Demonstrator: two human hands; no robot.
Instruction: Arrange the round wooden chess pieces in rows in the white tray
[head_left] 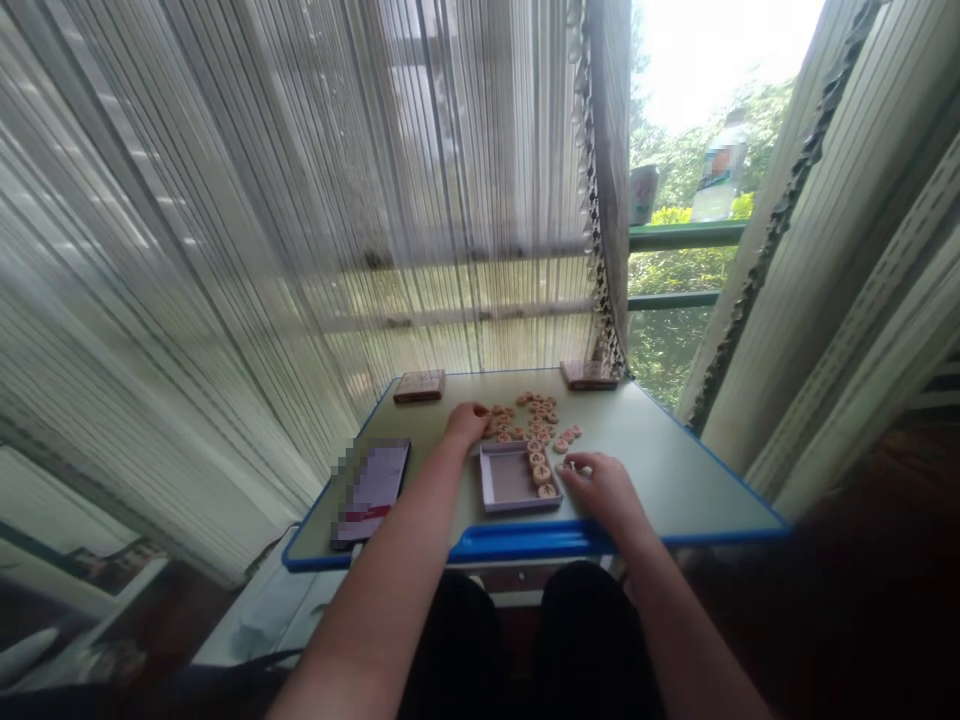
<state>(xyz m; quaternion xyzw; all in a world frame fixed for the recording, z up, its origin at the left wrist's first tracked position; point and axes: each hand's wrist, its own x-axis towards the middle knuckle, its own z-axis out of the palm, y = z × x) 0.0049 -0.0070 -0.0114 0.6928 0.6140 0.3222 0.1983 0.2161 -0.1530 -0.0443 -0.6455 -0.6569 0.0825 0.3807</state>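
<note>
Round wooden Chinese chess pieces [538, 408] lie in a loose spread on the table. At the left edge of that spread, my left hand [468, 424] has its fingers closed on a Chinese chess piece, mostly hidden by them. Just in front stands a shallow open box [508, 478], with a row of pieces [541, 474] along its inner right side. Beside the box's right wall, my right hand [604, 484] pinches a small Chinese chess piece [568, 465] between thumb and finger; its face cannot be read.
A phone [376, 490] lies on the pale table [675, 480] left of my left forearm. Two brown boxes, one far left [419, 385] and one far right [589, 374], sit at the back edge. Striped curtains [480, 200] hang behind; a bottle [721, 170] and a can [643, 194] stand by the window.
</note>
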